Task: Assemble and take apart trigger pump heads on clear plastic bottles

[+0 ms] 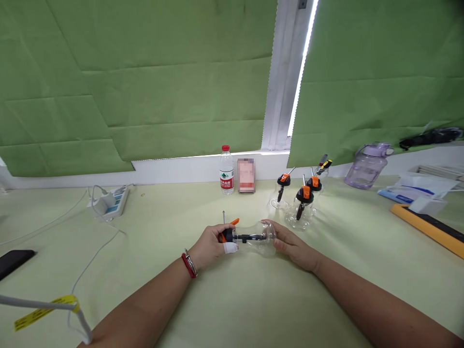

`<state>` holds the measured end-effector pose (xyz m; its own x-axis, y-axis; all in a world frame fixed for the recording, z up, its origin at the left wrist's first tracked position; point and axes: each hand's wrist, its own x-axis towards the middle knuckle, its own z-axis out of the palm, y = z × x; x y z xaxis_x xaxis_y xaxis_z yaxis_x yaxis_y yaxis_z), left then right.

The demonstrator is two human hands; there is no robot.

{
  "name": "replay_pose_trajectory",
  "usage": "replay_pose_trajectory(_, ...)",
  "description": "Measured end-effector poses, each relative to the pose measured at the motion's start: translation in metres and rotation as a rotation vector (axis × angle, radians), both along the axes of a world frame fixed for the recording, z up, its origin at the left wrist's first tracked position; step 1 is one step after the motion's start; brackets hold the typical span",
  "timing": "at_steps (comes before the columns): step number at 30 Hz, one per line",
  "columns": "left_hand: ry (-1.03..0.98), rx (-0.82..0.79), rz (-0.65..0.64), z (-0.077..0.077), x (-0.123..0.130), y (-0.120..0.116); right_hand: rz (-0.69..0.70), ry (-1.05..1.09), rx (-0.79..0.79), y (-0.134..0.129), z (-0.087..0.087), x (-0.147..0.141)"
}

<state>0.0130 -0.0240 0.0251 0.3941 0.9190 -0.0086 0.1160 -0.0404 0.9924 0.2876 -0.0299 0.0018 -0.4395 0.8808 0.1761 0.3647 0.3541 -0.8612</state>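
A clear flask-shaped vessel [258, 240] lies on its side, held between both hands over the table. Its black top carries an orange lever [235, 222] and a thin metal tube [224, 217]; a black stem runs inside. My left hand [213, 241], with white tape on one finger, is closed around the black top. Cupped at the wide base is my right hand [295, 246], its fingers gripping the clear end. Several similar vessels stand upright at the right, among them one flask with an orange-and-black top [304, 195] and another [283, 180] beside it.
A red-capped water bottle [226, 171] and a phone [246, 175] stand by the wall. Right lie a purple bottle [368, 165], a tissue pack [409, 191] and an orange-black bar [431, 229]. Left are a power strip [118, 202], cables and a dark phone-like object [14, 262].
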Motion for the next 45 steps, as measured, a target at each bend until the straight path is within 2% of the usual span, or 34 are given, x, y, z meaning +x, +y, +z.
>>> replay_pose_trajectory(7,0.017,0.027,-0.005,0.000,0.002,-0.001,0.038,0.048,-0.029,-0.005,0.014,-0.006)
replay_pose_trajectory(15,0.013,0.010,0.031,-0.002,-0.001,0.003,0.079,0.100,-0.014,-0.005,0.006,-0.004)
replay_pose_trajectory(21,0.006,0.013,0.013,-0.004,-0.001,0.002,0.026,0.042,-0.049,-0.003,0.003,-0.001)
replay_pose_trajectory(29,0.005,0.048,0.001,-0.009,0.001,0.003,-0.015,0.051,-0.038,-0.003,0.010,-0.008)
replay_pose_trajectory(40,-0.020,0.009,0.047,-0.008,0.000,0.005,0.023,0.019,0.033,-0.005,0.004,-0.002)
replay_pose_trajectory(45,-0.019,0.026,0.021,-0.011,0.000,0.005,-0.003,0.007,-0.012,-0.003,0.003,-0.003)
